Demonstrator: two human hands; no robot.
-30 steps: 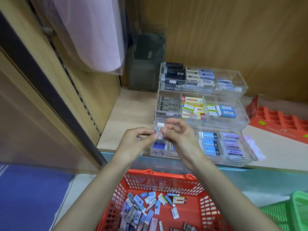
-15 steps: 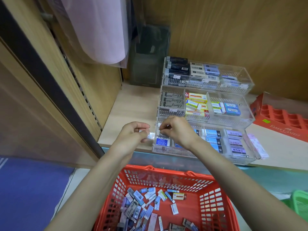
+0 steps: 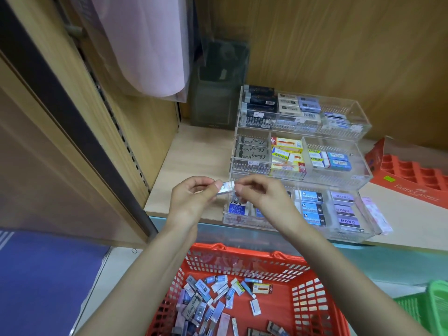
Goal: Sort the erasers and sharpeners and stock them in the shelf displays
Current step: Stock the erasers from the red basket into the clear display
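Note:
A small white wrapped eraser (image 3: 226,187) is pinched between my left hand (image 3: 194,200) and my right hand (image 3: 263,194), just above the front left compartment of the clear three-tier acrylic display (image 3: 358,235). That compartment holds a blue Mono Non Dust eraser (image 3: 237,209). The other compartments hold sorted rows of blue, purple, yellow, grey and black erasers. Below me a red plastic basket (image 3: 300,289) holds several loose mixed erasers (image 3: 208,301).
The display stands on a light wood shelf (image 3: 194,151) with a wooden back wall. A red Faber-Castell tray (image 3: 412,175) lies to the right, a dark box (image 3: 218,93) behind left, a pink packet (image 3: 377,218) beside the display, a green basket (image 3: 434,309) at bottom right.
The right hand has come back from the front left compartment and now meets the left hand on the small eraser. Both hands sit slightly left of where they were.

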